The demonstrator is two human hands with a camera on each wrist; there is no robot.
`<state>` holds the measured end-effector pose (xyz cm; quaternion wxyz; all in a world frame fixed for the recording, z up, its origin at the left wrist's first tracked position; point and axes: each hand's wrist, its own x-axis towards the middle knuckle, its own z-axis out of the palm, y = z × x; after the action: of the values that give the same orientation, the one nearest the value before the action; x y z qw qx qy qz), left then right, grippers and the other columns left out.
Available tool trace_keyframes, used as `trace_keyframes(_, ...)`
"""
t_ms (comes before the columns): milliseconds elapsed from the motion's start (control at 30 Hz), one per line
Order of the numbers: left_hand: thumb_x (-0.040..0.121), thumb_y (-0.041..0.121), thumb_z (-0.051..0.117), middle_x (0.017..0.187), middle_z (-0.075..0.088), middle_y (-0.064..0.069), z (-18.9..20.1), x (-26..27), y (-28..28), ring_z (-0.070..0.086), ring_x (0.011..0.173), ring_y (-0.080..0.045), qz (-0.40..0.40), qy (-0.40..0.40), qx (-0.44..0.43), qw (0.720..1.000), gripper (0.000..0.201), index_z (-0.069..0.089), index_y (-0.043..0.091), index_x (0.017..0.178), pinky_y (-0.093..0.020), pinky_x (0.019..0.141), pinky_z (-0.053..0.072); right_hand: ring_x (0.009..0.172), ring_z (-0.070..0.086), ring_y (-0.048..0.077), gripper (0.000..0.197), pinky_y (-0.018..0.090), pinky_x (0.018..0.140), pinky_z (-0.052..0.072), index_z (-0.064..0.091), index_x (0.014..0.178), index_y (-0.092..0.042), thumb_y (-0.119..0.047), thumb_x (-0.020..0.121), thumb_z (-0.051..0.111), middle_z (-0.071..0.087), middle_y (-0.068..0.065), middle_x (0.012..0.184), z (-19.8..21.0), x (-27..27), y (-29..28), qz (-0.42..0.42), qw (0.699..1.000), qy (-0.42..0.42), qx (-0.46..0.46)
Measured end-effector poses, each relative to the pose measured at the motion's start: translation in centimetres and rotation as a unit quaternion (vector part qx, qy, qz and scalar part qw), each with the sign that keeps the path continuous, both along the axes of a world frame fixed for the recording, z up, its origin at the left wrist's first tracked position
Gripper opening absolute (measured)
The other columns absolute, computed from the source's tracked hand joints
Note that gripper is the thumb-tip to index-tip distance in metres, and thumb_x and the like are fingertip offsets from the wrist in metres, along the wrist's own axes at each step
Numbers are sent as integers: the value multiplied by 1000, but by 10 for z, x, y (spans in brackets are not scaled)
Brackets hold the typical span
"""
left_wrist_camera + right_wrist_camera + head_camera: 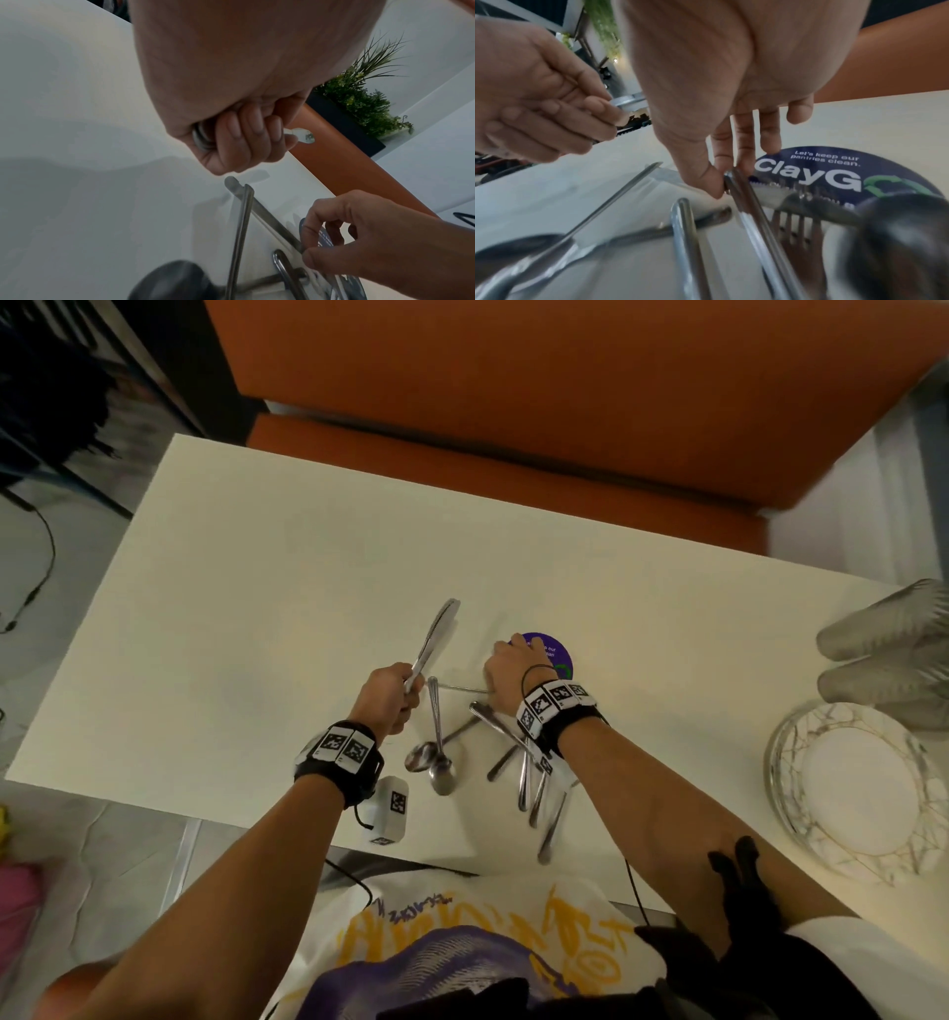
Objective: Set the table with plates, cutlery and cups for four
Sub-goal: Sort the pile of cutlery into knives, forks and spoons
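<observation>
My left hand (398, 693) grips the handles of table knives (436, 629), whose blades point up and away; in the left wrist view the fist (241, 142) is curled tight round them. My right hand (495, 683) reaches down to the white table (257, 588), where thumb and fingertips (706, 180) pinch another knife (459, 689) that lies flat. Its serrated blade (770, 187) rests on a purple round sticker (557, 652). A loose pile of spoons (436, 765) and forks (531, 783) lies just below both hands. A stack of marbled plates (852, 793) sits at the right.
Grey stacked cups (893, 634) lie at the table's far right edge, beyond the plates. An orange bench (513, 403) runs along the far side. A small white tagged box (390, 809) hangs at the near edge. Potted greenery (359, 97) stands behind.
</observation>
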<state>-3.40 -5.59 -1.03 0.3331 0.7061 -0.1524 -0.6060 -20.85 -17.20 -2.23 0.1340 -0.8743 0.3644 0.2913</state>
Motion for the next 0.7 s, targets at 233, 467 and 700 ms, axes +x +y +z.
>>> trace_keyframes(233,83,29,49,52,43,8,11,28,-38,27,40,-11,-43,-44,-31,998,17,56,17,72,-21,40,21,99,56,20,12,45,98,28,55,84,-29,-21,90,49,61,-12,81,16,10,-16,-145,981,-122,31)
trace_keyframes(467,82,31,43,66,50,-1,27,46,-74,40,57,-21,-137,-133,-89,978,22,53,18,66,-26,48,29,91,65,16,7,31,86,55,76,91,-23,-19,87,71,71,-4,92,65,15,-34,-256,933,-247,59)
trace_keyframes(700,101,22,41,90,66,-3,31,42,-88,60,80,-22,-205,-214,-131,946,31,62,12,80,-30,64,42,84,65,6,30,16,74,46,78,102,-21,0,87,63,73,-10,91,121,13,-38,-243,934,-251,79)
